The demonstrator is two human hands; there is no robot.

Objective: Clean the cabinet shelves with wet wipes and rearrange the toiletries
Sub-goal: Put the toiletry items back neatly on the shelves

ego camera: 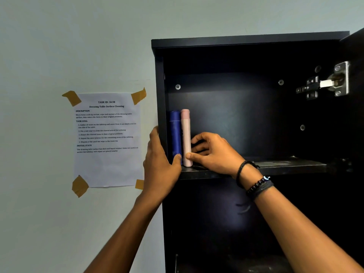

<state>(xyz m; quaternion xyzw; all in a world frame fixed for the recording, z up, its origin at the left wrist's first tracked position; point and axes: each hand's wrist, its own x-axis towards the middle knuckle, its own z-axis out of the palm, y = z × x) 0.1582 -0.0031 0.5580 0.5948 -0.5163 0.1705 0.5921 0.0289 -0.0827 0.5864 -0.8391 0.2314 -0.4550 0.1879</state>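
Right hand (213, 154) grips pink tube (186, 134), fingertips hidden behind it

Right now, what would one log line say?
step: arranging tubes | left hand: thumb on blue tube | right hand: holds pink tube | tubes: upright, side by side, left end of shelf
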